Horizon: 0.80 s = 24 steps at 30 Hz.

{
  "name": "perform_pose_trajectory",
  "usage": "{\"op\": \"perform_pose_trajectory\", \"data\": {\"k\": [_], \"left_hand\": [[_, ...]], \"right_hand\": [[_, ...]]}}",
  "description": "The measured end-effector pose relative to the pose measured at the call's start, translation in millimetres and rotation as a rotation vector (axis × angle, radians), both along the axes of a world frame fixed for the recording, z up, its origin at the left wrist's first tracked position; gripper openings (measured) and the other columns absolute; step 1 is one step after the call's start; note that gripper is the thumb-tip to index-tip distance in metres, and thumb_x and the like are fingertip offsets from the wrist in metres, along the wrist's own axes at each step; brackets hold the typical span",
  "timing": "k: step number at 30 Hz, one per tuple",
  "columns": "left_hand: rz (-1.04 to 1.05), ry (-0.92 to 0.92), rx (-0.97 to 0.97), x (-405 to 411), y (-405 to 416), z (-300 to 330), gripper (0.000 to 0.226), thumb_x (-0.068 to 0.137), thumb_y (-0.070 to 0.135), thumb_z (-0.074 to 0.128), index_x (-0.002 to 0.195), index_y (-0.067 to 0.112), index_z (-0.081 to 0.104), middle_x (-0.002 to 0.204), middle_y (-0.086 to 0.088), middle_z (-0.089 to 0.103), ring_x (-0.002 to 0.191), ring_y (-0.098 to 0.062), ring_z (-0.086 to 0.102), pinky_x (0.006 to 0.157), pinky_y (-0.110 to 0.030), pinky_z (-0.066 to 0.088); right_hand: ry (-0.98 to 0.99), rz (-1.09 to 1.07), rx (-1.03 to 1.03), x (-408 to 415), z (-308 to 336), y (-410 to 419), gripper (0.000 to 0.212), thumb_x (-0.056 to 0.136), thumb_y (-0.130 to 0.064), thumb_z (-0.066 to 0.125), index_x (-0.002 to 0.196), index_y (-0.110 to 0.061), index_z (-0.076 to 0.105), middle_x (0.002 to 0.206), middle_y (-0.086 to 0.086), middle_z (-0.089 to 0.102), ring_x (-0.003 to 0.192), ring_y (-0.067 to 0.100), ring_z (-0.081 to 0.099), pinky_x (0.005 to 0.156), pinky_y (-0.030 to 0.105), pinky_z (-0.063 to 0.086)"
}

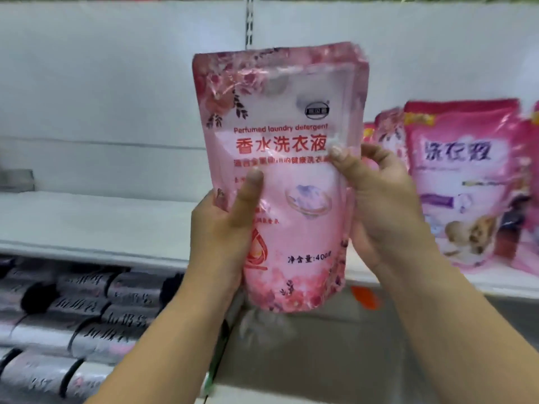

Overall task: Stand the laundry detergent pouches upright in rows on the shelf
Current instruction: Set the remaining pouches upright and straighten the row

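Observation:
A pink laundry detergent pouch (285, 118) with red lettering is held upright in the air in front of the white shelf (96, 225). My left hand (224, 228) grips its lower left edge, thumb across the front. My right hand (382, 205) grips its right edge, thumb on the front near the lettering. Several other pink pouches (463, 182) stand upright on the shelf at the right, one partly hidden behind another.
The shelf's white back panel (116, 83) has a slotted upright post (249, 24) at its middle. On the lower shelf at the left lie rows of grey and black packs (87, 316). An orange tag (364, 297) hangs on the shelf's front edge.

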<state>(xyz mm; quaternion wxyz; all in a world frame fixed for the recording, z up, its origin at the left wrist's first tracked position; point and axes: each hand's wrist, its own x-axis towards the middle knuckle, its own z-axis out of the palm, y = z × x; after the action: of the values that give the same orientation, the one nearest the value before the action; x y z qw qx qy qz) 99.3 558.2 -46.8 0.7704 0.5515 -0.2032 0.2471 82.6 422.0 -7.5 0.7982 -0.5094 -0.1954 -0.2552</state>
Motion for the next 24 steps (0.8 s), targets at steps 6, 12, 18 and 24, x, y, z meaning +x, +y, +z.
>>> {"op": "perform_pose_trajectory", "data": {"k": [6, 12, 18, 24], "left_hand": [[0.017, -0.095, 0.027, 30, -42, 24, 0.041, 0.053, 0.059, 0.059, 0.074, 0.024, 0.058, 0.066, 0.013, 0.071, 0.064, -0.005, 0.069, 0.055, -0.019, 0.055], [-0.220, 0.018, 0.320, 56, -71, 5, 0.058, 0.059, 0.047, 0.066, 0.107, 0.021, 0.045, 0.097, 0.004, 0.063, 0.081, -0.009, 0.065, 0.060, -0.015, 0.055], [-0.344, 0.074, 0.595, 65, -60, -14, 0.091, 0.043, 0.047, 0.083, 0.120, 0.039, 0.035, 0.114, 0.009, 0.062, 0.099, -0.007, 0.065, 0.086, -0.032, 0.055], [-0.116, 0.096, 0.617, 62, -61, -14, 0.067, 0.048, 0.045, 0.077, 0.108, 0.029, 0.051, 0.096, 0.009, 0.069, 0.081, 0.002, 0.066, 0.065, -0.011, 0.050]], "right_hand": [[0.273, -0.051, -0.263, 6, -11, -30, 0.078, 0.053, -0.061, 0.064, 0.121, -0.023, 0.055, 0.114, 0.002, 0.068, 0.108, 0.024, 0.062, 0.099, 0.051, 0.044], [0.328, -0.232, -0.292, 26, -29, -54, 0.048, 0.071, -0.043, 0.067, 0.113, -0.026, 0.053, 0.111, 0.000, 0.065, 0.097, 0.019, 0.065, 0.084, 0.041, 0.055], [0.282, -0.315, -0.287, 33, -44, -62, 0.076, 0.053, -0.061, 0.067, 0.122, -0.035, 0.049, 0.120, -0.006, 0.062, 0.108, 0.018, 0.060, 0.094, 0.047, 0.049], [0.308, -0.205, -0.242, 36, -49, -74, 0.051, 0.067, -0.037, 0.074, 0.114, -0.031, 0.055, 0.116, -0.005, 0.065, 0.107, 0.017, 0.062, 0.095, 0.047, 0.048]]}}
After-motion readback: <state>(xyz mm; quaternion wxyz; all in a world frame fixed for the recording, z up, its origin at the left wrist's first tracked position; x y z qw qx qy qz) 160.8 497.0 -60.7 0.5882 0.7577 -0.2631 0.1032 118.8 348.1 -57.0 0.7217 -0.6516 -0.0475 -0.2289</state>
